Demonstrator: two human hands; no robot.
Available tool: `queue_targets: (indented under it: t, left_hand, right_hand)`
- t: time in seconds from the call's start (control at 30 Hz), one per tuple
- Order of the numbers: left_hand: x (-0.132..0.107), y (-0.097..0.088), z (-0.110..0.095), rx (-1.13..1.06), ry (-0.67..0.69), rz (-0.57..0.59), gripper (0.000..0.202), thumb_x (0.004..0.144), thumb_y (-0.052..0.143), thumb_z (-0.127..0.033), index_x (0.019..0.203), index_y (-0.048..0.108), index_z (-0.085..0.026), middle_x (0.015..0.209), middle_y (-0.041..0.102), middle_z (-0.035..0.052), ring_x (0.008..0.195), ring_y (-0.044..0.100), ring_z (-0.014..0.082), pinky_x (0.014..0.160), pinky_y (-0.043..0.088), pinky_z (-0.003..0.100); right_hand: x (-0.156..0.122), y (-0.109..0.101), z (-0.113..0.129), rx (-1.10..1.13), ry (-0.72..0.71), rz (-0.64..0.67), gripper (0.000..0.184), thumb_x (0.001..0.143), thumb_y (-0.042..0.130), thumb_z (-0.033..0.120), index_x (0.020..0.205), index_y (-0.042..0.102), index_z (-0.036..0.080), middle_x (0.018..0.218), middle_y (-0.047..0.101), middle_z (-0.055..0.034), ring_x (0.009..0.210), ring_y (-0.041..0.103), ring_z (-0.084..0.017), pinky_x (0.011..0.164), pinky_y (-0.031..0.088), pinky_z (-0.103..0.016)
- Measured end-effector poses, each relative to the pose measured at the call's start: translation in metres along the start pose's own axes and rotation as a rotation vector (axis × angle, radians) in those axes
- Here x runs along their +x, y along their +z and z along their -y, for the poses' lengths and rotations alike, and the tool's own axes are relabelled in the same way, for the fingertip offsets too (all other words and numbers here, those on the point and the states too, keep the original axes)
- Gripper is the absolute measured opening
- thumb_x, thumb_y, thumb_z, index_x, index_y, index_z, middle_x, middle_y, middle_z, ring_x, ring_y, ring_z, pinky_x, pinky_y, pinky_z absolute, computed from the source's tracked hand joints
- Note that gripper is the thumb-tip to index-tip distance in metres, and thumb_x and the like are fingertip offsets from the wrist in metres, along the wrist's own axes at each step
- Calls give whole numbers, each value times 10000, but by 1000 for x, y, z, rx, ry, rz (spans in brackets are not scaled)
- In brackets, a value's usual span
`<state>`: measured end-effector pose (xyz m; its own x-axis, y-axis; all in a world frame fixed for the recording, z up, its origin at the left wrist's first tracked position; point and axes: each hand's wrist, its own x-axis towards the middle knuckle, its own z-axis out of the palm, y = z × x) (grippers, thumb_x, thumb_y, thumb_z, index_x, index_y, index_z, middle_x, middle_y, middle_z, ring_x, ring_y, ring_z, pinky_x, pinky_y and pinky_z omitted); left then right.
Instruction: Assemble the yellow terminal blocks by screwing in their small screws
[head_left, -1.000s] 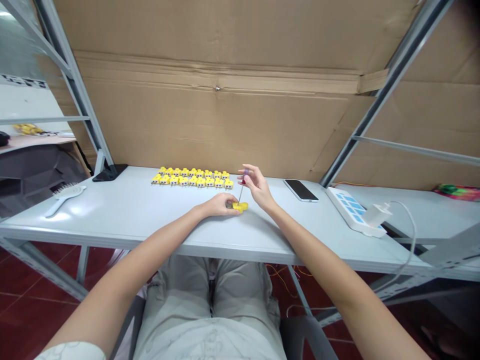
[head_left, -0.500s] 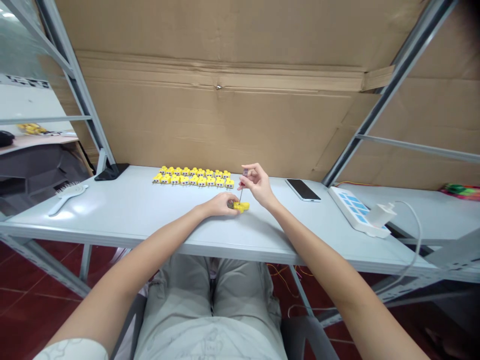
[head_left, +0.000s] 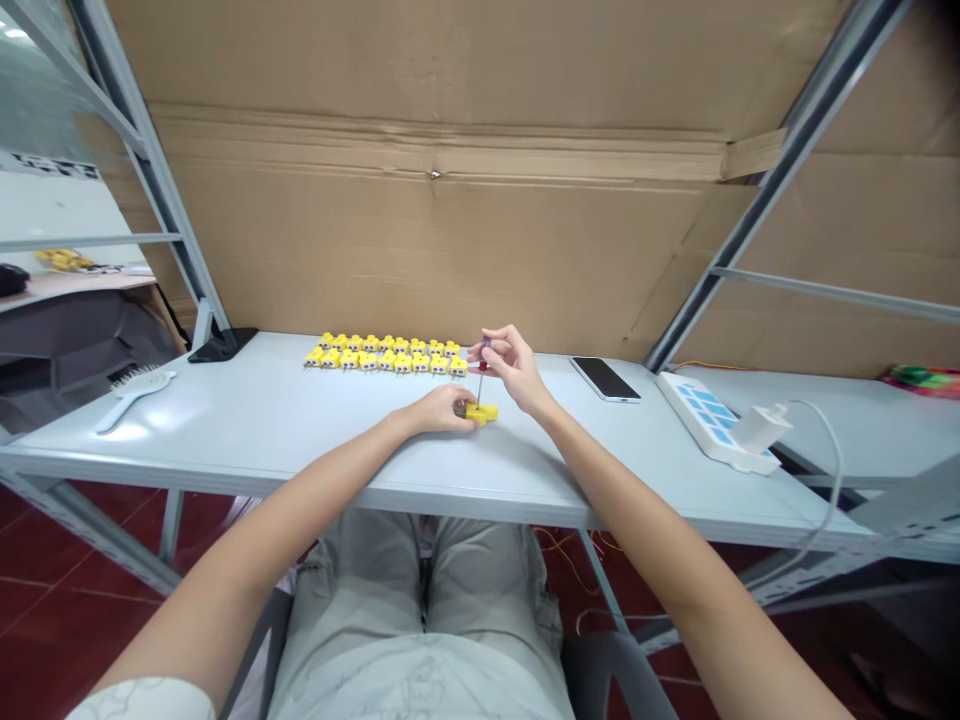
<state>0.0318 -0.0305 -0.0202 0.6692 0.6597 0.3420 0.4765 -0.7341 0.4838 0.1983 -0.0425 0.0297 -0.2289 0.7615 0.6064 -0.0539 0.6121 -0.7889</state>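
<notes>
My left hand (head_left: 444,408) rests on the table and is closed on a small yellow plastic part (head_left: 486,412), with a dark piece showing at the fingers. In my right hand (head_left: 516,368) a screwdriver (head_left: 481,384) stands nearly upright, its handle pinched between the fingers. The thin shaft reaches down to the yellow part; the tip's exact contact is too small to make out. Beyond my hands, several similar yellow parts (head_left: 402,362) are lined up in two rows.
A phone (head_left: 604,379) lies to the right, and past it is a white power strip (head_left: 709,420) with a charger (head_left: 760,428) and cable. A hairbrush (head_left: 135,393) lies at the left. Cardboard (head_left: 435,240) and metal posts stand behind the table (head_left: 300,440).
The fingers of my right hand have shifted on the screwdriver handle, and its red section now shows. My left hand and the yellow part stay in place.
</notes>
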Motion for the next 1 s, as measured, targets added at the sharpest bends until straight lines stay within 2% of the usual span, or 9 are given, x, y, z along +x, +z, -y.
queue_targets:
  t: [0.17, 0.27, 0.33, 0.47, 0.63, 0.77, 0.9, 1.0]
  left_hand:
    - [0, 0, 1, 11, 26, 1, 303, 677, 669, -332, 901, 719, -135, 839, 678, 49, 776, 575, 187, 739, 440, 279]
    - [1, 1, 2, 16, 15, -1, 278, 670, 660, -312, 884, 722, -145, 821, 675, 39, 764, 573, 183, 731, 439, 271]
    - [1, 1, 2, 18, 14, 0, 291, 667, 655, -300, 904, 721, -145, 835, 679, 39, 774, 574, 184, 737, 440, 270]
    - [1, 1, 3, 28, 34, 8, 307, 669, 652, -308, 913, 721, -135, 840, 680, 47, 779, 574, 190, 741, 442, 276]
    - [1, 1, 1, 39, 18, 2, 300, 670, 654, -306, 908, 723, -137, 823, 679, 41, 763, 579, 185, 728, 444, 270]
    - [1, 0, -1, 54, 23, 7, 290, 660, 662, -298, 896, 725, -142, 820, 676, 39, 759, 577, 185, 723, 441, 272]
    - [1, 0, -1, 42, 25, 5, 276, 673, 657, -310, 883, 724, -143, 825, 676, 41, 761, 578, 183, 734, 445, 272]
    - [1, 0, -2, 44, 30, 7, 300, 675, 662, -320, 909, 724, -142, 834, 676, 43, 764, 577, 182, 738, 446, 271]
  right_hand:
    - [2, 0, -2, -81, -39, -86, 486, 688, 759, 551, 859, 425, 243, 748, 488, 48, 668, 543, -119, 544, 601, -311]
    - [2, -1, -3, -39, -1, -35, 489, 709, 719, 591, 918, 438, 248, 827, 551, 23, 731, 587, -130, 617, 618, -341]
    - [2, -2, -3, -13, 32, 2, 493, 721, 704, 595, 961, 435, 259, 811, 564, 30, 714, 598, -129, 641, 621, -360]
    - [1, -3, -2, -72, 3, -66, 483, 690, 760, 528, 903, 421, 256, 722, 487, 61, 633, 550, -119, 568, 612, -342]
    - [1, -2, 0, -8, 45, -4, 491, 714, 711, 583, 943, 425, 256, 816, 566, 28, 710, 602, -132, 646, 620, -372]
    - [2, -2, 0, -61, 19, -83, 504, 665, 775, 532, 878, 411, 256, 709, 487, 64, 621, 546, -120, 543, 606, -336]
    - [0, -3, -3, -15, 54, -9, 491, 702, 731, 554, 977, 446, 263, 799, 553, 35, 726, 599, -139, 652, 625, -377]
    - [0, -5, -7, -14, 56, 3, 488, 702, 736, 533, 986, 437, 272, 772, 534, 47, 742, 605, -146, 678, 628, -396]
